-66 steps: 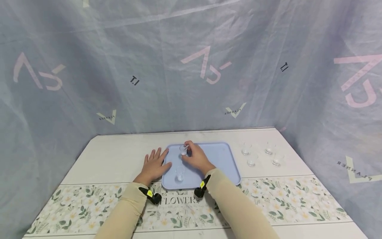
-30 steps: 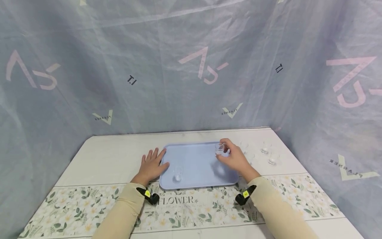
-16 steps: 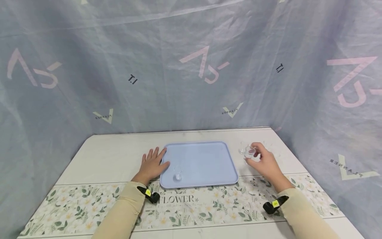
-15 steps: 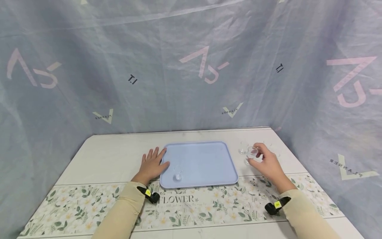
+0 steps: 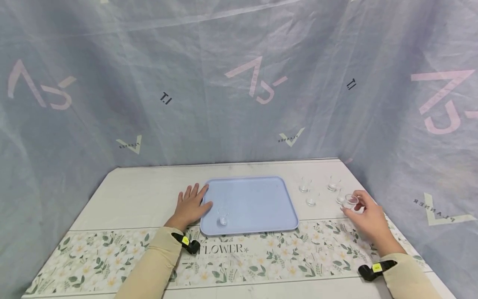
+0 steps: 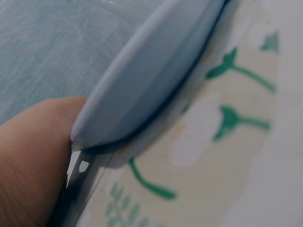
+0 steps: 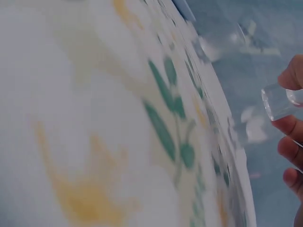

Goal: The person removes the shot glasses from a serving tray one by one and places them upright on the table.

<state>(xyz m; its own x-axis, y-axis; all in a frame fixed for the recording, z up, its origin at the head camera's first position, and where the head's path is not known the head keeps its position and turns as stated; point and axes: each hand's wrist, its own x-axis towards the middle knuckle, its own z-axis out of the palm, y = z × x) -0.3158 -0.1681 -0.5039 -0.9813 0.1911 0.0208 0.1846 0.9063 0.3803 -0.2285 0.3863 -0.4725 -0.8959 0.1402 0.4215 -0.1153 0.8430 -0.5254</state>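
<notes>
My right hand (image 5: 369, 216) pinches a small clear shot glass (image 5: 349, 201) between thumb and fingers at the right side of the table. In the right wrist view the held shot glass (image 7: 279, 101) shows between the thumb and a finger. My left hand (image 5: 190, 207) lies with fingers spread at the left edge of a light blue tray (image 5: 254, 203), its thumb over the rim. The left wrist view shows the thumb against the tray's rim (image 6: 137, 90). One shot glass (image 5: 223, 219) stands on the tray near its front left corner.
Several more clear glasses stand right of the tray: one at the back (image 5: 303, 187), one nearer (image 5: 310, 200), one farther right (image 5: 332, 186), and one close beside the held glass (image 5: 340, 198). A grey-blue curtain (image 5: 209, 104) surrounds the table's back and sides.
My right hand has carried the shot glass from the tray's back left, across the tray and past the other glasses, to the far right. The left hand has stayed at the tray's edge.
</notes>
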